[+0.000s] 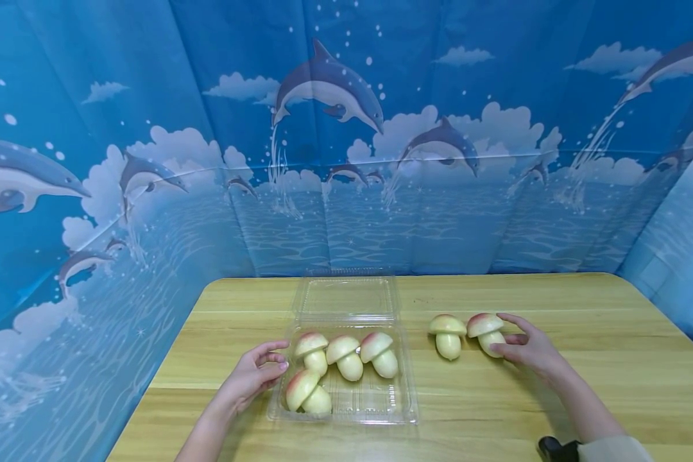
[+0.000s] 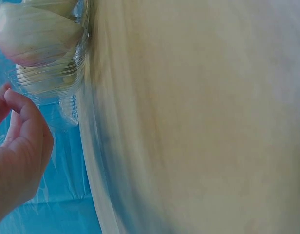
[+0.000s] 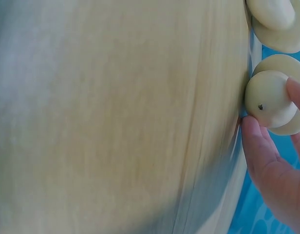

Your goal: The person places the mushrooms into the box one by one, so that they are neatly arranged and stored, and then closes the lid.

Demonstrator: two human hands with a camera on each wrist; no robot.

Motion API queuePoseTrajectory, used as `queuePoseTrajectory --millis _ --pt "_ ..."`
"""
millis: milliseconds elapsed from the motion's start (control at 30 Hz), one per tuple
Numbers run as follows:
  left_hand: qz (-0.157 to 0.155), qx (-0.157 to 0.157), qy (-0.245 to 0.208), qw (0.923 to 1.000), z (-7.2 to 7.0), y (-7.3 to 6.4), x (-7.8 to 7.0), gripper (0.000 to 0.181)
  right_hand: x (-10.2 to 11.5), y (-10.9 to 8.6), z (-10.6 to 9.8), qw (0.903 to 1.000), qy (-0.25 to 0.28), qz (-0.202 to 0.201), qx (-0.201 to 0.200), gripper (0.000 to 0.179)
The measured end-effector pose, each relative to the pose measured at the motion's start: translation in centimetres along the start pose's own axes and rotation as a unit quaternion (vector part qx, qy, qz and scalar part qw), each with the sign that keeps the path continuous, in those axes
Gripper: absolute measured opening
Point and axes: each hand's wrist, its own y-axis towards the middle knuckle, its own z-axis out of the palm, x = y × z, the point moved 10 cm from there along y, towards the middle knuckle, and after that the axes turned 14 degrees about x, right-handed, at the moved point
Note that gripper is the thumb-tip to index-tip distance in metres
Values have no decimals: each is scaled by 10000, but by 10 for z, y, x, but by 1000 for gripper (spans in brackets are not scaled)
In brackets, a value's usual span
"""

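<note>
In the head view, my right hand (image 1: 528, 346) grips the stem side of a toy mushroom (image 1: 485, 326) with a pale yellow body and reddish cap. Thumb and fingers lie on opposite sides of it; the right wrist view shows a dark dot on the rounded stem end (image 3: 269, 100). Just left of it stands another toy mushroom (image 1: 447, 333). My left hand (image 1: 256, 375) has its fingers loosely bent, fingertips right at the left rim of a clear plastic clamshell box (image 1: 369, 401). Several similar mushrooms (image 1: 349, 359) lie inside, three in a row and one in front.
The box's clear lid (image 1: 346, 298) is folded back toward the far edge of the wooden table (image 1: 468, 410). Behind it hangs a blue dolphin-patterned curtain (image 1: 346, 218). A black strap (image 1: 557, 449) shows at my right wrist, beside a light sleeve (image 1: 615, 449).
</note>
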Motion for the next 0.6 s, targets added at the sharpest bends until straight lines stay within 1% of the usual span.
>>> queuePoseTrajectory --millis 167,400,600 --pt "-28 -26 -2 10000 0 0 1 53 0 0 0 10000 2 4 9 81" --pt "19 67 24 10000 1 1 1 52 -3 -2 -1 9998 -50 152 98 83" --pt "-16 28 5 10000 1 1 1 52 -5 -5 -3 9998 108 147 97 83"
